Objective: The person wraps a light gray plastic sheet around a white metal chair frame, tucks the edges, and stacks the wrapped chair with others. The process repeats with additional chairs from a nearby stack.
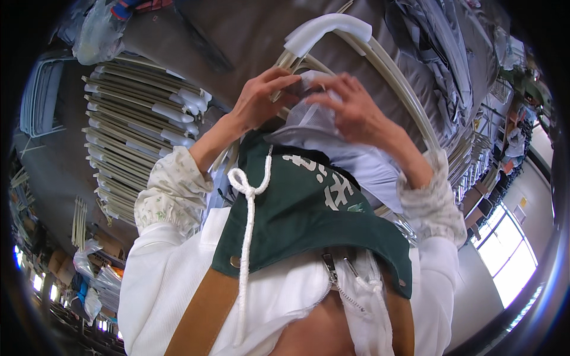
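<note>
In front of me a bent beige tube frame (396,70) arches up, with a white sleeve (328,28) around its top bend. White mesh fabric (317,118) lies below the bend, between my hands. My left hand (261,98) closes its fingers around the frame's left tubes, next to the fabric's edge. Over the right side of the fabric is my right hand (359,118), its fingers spread and blurred; nothing shows in its grip. A dark green apron (279,207) covers my chest and hides the lower part of the frame and fabric.
Many similar beige tubes with white sleeves (136,136) are stacked at the left. A brown covered surface (172,41) spreads behind the frame. Grey sheeting (439,65) hangs in folds at the right, and a clear plastic bag (98,41) lies at the far left.
</note>
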Demonstrator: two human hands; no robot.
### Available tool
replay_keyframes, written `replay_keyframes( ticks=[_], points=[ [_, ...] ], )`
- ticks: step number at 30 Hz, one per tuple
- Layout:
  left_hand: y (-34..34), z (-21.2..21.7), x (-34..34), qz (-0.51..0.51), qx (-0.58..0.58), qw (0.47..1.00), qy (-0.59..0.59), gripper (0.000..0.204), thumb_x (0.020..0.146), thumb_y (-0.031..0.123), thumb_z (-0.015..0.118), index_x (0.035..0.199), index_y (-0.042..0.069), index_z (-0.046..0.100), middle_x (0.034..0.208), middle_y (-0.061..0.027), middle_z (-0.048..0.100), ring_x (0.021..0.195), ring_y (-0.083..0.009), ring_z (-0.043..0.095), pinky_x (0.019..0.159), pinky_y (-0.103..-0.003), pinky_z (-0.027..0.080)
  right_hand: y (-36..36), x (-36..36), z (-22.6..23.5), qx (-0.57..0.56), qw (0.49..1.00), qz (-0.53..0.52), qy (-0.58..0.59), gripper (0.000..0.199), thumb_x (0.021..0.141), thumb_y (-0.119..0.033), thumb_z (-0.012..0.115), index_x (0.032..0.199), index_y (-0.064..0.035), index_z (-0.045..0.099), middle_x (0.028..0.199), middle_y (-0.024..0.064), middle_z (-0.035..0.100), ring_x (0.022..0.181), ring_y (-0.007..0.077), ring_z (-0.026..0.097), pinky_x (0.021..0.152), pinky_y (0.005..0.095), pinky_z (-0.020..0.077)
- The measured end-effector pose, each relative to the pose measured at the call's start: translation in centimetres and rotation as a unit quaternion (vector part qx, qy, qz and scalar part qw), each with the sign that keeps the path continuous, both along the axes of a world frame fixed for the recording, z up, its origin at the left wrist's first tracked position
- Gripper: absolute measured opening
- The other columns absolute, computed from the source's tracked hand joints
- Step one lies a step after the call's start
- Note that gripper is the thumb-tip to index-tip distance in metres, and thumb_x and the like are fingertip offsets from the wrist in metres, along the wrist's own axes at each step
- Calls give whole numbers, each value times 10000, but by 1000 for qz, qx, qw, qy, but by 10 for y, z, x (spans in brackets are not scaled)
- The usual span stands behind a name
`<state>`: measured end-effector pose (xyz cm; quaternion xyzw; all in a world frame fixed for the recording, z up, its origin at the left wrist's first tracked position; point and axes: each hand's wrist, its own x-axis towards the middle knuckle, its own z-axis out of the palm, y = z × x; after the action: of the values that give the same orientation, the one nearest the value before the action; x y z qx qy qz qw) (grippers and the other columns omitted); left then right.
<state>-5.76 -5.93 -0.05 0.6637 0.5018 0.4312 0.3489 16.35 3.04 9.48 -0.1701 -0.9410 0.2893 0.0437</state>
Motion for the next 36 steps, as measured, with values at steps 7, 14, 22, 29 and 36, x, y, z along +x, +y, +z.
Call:
replay_keyframes(
  ticks=[7, 14, 22, 29, 36],
  points=[
    [8, -1, -10, -58, 126, 984, 111, 303, 715, 48, 737, 1009, 53, 662, 889, -65, 614, 789, -239, 629, 641, -343, 540, -44, 32, -13, -62, 996, -66, 6, 252, 754, -6, 638, 1001, -58, 635, 1018, 93, 622, 873, 261, 641, 712, 345, 538],
    [25, 10, -5, -284, 171, 916, 225, 204, 703, 34, 655, 903, 14, 617, 893, -74, 553, 830, -229, 598, 633, -352, 522, 5, 17, -61, -296, 896, -324, 62, 227, 921, -217, 658, 959, 7, 676, 863, 114, 671, 812, 200, 638, 684, 326, 512],
    [49, 10, 27, -134, -64, 987, 60, 295, 905, -15, 552, 1195, 18, 593, 1152, -195, 620, 1064, -338, 609, 927, -382, 467, -13, 2, -96, -95, 946, -306, -47, 285, 806, -314, 702, 970, -88, 649, 811, 197, 671, 802, 418, 645, 700, 499, 518],
    [40, -43, 24, -110, 49, 968, 219, 294, 939, 3, 539, 1231, 30, 560, 1179, -182, 619, 1118, -391, 586, 951, -428, 459, -114, 289, -79, 30, 917, -387, -88, 82, 890, -120, 549, 932, -50, 544, 856, 150, 619, 841, 365, 638, 707, 459, 504],
    [63, -40, 22, -170, -25, 954, 246, 369, 924, 27, 574, 1291, 45, 539, 1266, -150, 596, 1169, -342, 577, 953, -373, 478, -177, 546, -132, 157, 885, -417, -135, 215, 877, -208, 650, 951, -73, 501, 848, 173, 631, 775, 414, 625, 640, 497, 492]
  ],
)
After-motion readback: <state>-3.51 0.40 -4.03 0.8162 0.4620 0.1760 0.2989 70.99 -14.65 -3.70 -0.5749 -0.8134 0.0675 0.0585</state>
